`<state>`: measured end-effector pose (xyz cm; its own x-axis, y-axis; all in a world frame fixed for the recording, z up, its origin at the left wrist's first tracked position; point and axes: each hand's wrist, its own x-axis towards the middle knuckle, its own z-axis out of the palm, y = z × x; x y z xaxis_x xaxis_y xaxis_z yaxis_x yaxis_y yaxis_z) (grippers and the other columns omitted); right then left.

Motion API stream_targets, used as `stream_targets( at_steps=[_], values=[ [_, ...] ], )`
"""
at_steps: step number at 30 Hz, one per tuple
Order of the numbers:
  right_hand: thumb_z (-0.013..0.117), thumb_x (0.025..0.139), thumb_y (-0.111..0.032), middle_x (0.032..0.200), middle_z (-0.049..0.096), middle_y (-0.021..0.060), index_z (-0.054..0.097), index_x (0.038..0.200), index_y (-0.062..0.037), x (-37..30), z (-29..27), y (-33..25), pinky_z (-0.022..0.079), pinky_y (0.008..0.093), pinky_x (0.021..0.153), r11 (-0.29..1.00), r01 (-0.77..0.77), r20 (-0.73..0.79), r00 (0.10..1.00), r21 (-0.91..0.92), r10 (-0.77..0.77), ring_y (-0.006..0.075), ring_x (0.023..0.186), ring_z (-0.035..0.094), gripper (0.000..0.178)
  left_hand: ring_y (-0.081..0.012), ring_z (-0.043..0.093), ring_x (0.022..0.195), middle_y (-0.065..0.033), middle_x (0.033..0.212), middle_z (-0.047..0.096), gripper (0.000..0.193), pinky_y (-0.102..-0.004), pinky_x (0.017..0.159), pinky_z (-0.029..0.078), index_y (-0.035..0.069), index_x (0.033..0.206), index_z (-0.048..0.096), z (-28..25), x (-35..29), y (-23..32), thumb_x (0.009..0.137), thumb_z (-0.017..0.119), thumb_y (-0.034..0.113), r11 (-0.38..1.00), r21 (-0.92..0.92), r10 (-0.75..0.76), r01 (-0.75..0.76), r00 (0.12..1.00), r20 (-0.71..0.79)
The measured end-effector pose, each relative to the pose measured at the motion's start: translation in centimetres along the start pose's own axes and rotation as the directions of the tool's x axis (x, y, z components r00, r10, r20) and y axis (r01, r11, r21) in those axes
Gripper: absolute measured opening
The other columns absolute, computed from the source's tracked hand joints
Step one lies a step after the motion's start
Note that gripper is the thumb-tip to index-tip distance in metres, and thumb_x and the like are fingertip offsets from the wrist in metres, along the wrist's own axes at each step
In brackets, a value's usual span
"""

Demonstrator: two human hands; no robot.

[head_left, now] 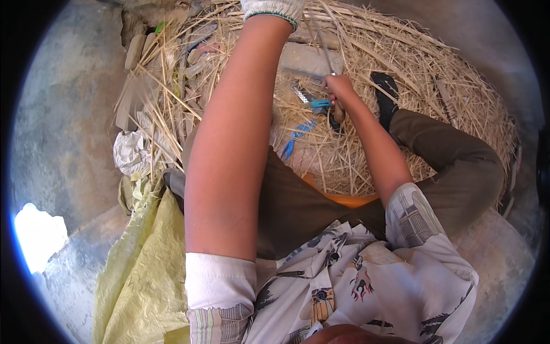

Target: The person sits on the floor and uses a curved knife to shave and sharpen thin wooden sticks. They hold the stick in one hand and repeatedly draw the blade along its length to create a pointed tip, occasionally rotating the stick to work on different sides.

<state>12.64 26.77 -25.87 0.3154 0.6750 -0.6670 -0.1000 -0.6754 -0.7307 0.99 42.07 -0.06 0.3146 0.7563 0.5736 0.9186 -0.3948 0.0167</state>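
My right hand [340, 90] is bare and closed round a tool with a rounded brown wooden handle [339, 113]. From the fist a thin, long metal blade [325, 53] runs up and away, beside a flat grey block [311, 59]. My left hand [276, 8] wears a white knitted glove with a green-edged cuff. It reaches to the top edge of the picture, so its fingers are cut off from sight. Just left of my right fist lies a tool with a blue handle [318, 104] and a perforated metal part [301, 92]. A crumpled blue strip [297, 139] is below it.
Dry straw-like strips [458, 100] cover the floor ahead and right. Wooden pieces [135, 51] and crumpled white paper [130, 152] lie left, near a yellow woven sack [136, 269]. An orange edge [352, 200] shows between my legs; a black shoe [385, 94] is to the right.
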Motion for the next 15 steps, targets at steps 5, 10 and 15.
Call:
stream_targets(
  at_steps=[5, 10, 15],
  values=[
    [0.065, 0.077, -0.014, 0.054, 0.057, 0.0128, 0.06, 0.063, 0.0045, -1.0, -0.1, 0.3, 0.043, 0.0388, 0.04, 0.994, 0.05, -0.064, 0.996, -0.096, -0.056, 0.0235, 0.043, 0.057, 0.024, -0.0377, 0.072, 0.078, -0.0223, 0.091, 0.07, 0.038, -0.0476, 0.07, 0.059, 0.002, 0.134, 0.062, 0.3, -0.4, -0.4, 0.103, 0.044, 0.012, 1.0, 0.013, -0.013, 0.012, 1.0, 0.025],
    [0.065, 0.077, -0.016, 0.059, 0.059, 0.0147, 0.061, 0.068, 0.0062, 1.1, 0.3, 1.9, 0.041, 0.0386, 0.039, 0.999, -0.031, 0.035, 0.999, -0.012, 0.031, 0.0241, 0.043, 0.057, 0.024, -0.0381, 0.072, 0.078, -0.0229, 0.091, 0.071, 0.037, -0.0479, 0.07, 0.059, 0.002, 0.133, 0.062, -0.6, -0.1, -0.1, 0.103, 0.044, 0.013, 0.999, -0.037, -0.025, 0.026, 0.999, 0.039],
    [0.068, 0.077, -0.016, 0.062, 0.061, 0.0159, 0.061, 0.073, 0.0051, 1.1, -0.3, 1.6, 0.041, 0.0392, 0.038, 0.999, 0.016, 0.012, 1.0, 0.031, -0.017, 0.0251, 0.044, 0.057, 0.022, -0.0385, 0.072, 0.079, -0.0231, 0.091, 0.071, 0.037, -0.0478, 0.07, 0.059, 0.002, 0.133, 0.062, -0.5, -0.3, -0.1, 0.104, 0.043, 0.014, 0.999, -0.004, -0.031, 0.031, 0.999, 0.037]
  ],
)
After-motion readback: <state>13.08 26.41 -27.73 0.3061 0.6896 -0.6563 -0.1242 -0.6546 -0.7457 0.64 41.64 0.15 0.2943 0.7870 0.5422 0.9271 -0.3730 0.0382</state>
